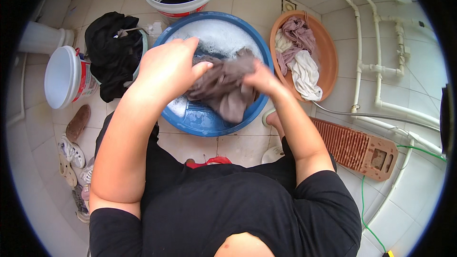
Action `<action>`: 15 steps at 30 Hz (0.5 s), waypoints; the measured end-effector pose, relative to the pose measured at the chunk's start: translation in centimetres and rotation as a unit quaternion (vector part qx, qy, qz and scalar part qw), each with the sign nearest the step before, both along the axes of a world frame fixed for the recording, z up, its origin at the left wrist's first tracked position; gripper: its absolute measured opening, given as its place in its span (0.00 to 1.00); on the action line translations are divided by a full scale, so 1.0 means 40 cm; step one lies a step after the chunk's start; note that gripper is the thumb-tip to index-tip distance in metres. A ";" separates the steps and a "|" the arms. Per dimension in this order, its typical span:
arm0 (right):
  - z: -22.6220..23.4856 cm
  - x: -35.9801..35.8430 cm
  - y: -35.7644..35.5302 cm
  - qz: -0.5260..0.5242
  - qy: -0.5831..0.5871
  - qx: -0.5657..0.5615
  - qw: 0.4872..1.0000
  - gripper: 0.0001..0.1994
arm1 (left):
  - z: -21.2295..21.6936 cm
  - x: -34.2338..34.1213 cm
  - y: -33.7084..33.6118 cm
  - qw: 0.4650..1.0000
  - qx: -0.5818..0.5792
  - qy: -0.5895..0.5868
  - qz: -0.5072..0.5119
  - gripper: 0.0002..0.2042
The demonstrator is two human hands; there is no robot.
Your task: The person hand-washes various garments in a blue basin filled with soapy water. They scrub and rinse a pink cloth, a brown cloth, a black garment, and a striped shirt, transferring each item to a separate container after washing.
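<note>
At the centre of the frame, over the blue basin (209, 123) of suds, both hands clutch a wet grey-brown garment (223, 88): the left hand (166, 69) closed on its left end, the right hand (259, 77) on its right, cloth bunched between them.

We see a white bucket (178, 0) of dark clothes at the top of the tiled floor (247, 145), and an orange basin (328, 54) on the right holding mauve and white laundry (300, 54). To the left, black clothes (112, 52) are heaped beside a tipped white tub (64, 76). Shoes (71, 154) lie along the left, a brown washboard (354, 147) lies on the right, and white pipes (378, 66) run beyond it.
</note>
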State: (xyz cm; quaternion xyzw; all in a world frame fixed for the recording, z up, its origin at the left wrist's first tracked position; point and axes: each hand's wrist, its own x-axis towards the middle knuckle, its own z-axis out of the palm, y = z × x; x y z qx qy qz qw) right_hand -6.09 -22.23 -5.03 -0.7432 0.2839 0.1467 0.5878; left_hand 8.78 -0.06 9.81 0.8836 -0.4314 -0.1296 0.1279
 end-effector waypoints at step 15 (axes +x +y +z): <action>-0.484 -0.050 0.036 0.098 0.191 -0.286 0.934 0.44 | -0.008 -0.006 -0.032 0.999 -0.017 0.016 -0.022 0.23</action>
